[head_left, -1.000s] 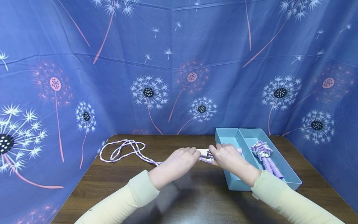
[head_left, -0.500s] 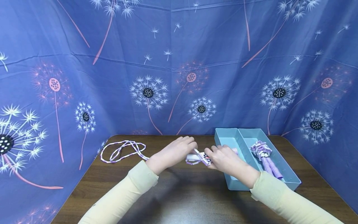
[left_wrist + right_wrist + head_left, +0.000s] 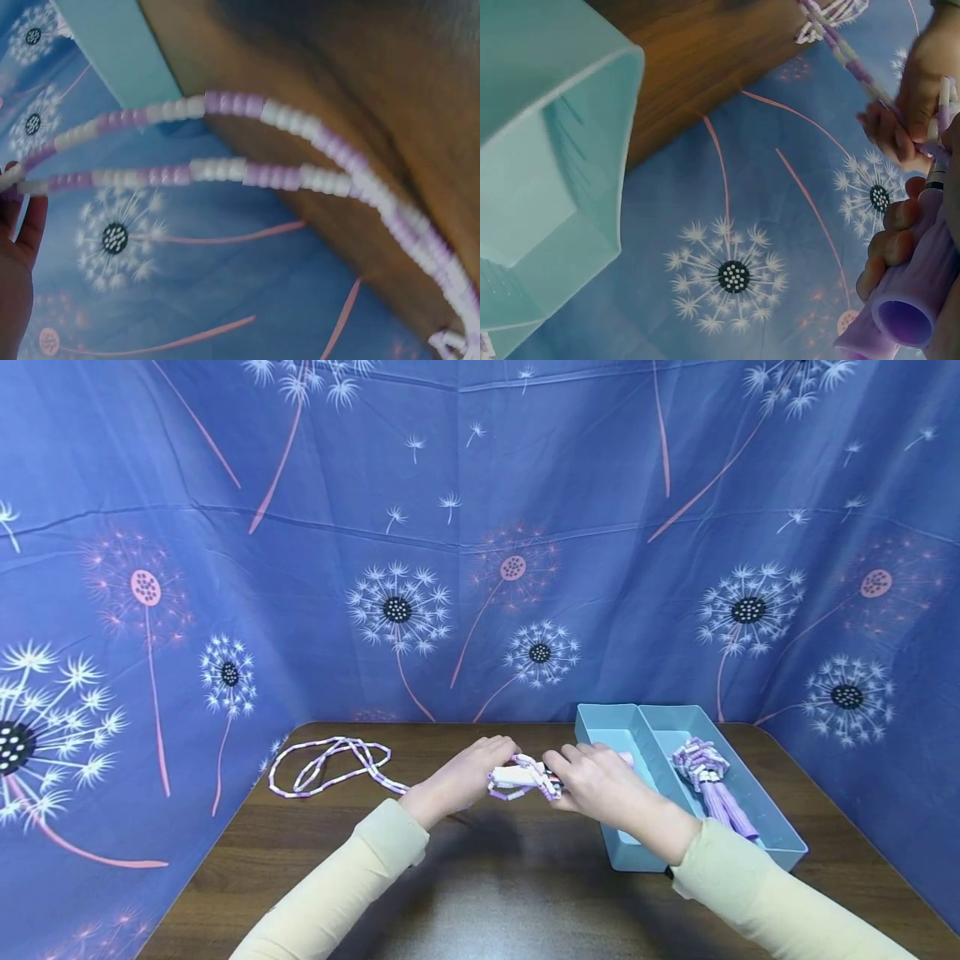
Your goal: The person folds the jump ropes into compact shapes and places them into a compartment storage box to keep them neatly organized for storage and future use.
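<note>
A beaded jump rope (image 3: 330,766) in purple and white lies partly in loose loops on the table's left side. Its strands run up to my left hand (image 3: 467,779), whose fingers hold them, as the left wrist view shows with two beaded strands (image 3: 217,171). Between my hands is a folded beaded bundle (image 3: 517,777) with a strand crossing over it. My right hand (image 3: 600,781) grips the rope's two purple handles (image 3: 922,259) side by side, hollow ends toward the right wrist camera. The fingers of the right hand partly hide the handles.
A light blue two-compartment tray (image 3: 628,856) stands at the right, beside and behind my right hand. In its right compartment lies another bundled jump rope (image 3: 720,781) with purple handles. A blue dandelion-print cloth (image 3: 337,485) hangs behind the wooden table (image 3: 480,877).
My left hand has moved left, away from my right hand, and a strand now crosses over the bundle. My right hand has shifted slightly left, still holding the handles.
</note>
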`<state>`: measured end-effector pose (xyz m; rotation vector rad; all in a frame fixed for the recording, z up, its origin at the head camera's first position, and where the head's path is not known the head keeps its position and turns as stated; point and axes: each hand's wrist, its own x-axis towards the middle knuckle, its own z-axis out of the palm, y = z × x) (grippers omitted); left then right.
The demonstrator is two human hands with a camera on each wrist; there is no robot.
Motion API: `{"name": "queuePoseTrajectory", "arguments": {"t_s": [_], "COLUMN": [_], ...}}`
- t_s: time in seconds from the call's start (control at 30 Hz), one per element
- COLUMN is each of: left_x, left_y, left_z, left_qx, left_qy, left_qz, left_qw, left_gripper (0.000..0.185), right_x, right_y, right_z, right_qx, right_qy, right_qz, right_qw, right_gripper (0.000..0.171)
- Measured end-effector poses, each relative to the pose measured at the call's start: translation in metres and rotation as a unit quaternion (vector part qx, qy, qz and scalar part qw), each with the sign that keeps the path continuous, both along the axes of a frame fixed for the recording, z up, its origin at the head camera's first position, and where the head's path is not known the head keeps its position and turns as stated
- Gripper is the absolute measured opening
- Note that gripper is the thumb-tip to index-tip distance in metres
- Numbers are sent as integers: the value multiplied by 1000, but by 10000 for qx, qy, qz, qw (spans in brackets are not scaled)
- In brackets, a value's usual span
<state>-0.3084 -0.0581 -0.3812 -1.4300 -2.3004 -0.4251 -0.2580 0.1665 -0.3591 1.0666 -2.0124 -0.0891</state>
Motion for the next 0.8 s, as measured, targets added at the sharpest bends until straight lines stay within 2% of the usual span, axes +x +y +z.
{"name": "queuePoseTrajectory", "arguments": {"t_s": [0.2,0.27,0.33,0.4,0.43,0.47,0.53,0.57,0.63,0.67,0.7,0.8], "left_x": [3,5,9,12,13,15,17,19,23,25,27,34], "left_y": [4,7,11,15,17,18,21,22,25,27,29,35], "left_z": [-15,-18,-20,-25,-28,-30,-36,-39,-41,-40,-40,-36], "left_qx": [361,408,493,640,688,478,400,362,302,279,496,588], "left_qy": [-442,-748,-1241,-1403,-1336,-985,-344,68,426,451,189,-112], "left_qz": [273,314,320,220,132,168,147,201,404,542,562,887], "left_qw": [9980,9959,9905,9878,9886,9939,9985,9991,9978,9971,9970,9943], "left_gripper": [23,21,22,25,28,32,37,39,38,37,34,25], "right_x": [1,1,1,2,2,3,4,4,4,4,4,2], "right_y": [0,0,0,-1,-1,-2,-3,-3,-3,-2,-2,0], "right_z": [1,1,1,1,2,3,5,7,8,8,8,9], "right_qx": [-29,-78,-138,-212,-261,-291,-326,-355,-390,-387,-395,-441], "right_qy": [-71,-98,-145,-196,-219,-241,-270,-274,-275,-275,-275,-259], "right_qz": [-38,-19,-4,21,22,11,-43,-82,-179,-230,-275,-365], "right_qw": [10000,9999,9998,9996,9994,9993,9991,9990,9987,9986,9985,9980], "right_gripper": [32,32,32,32,32,33,32,31,31,31,31,34]}}
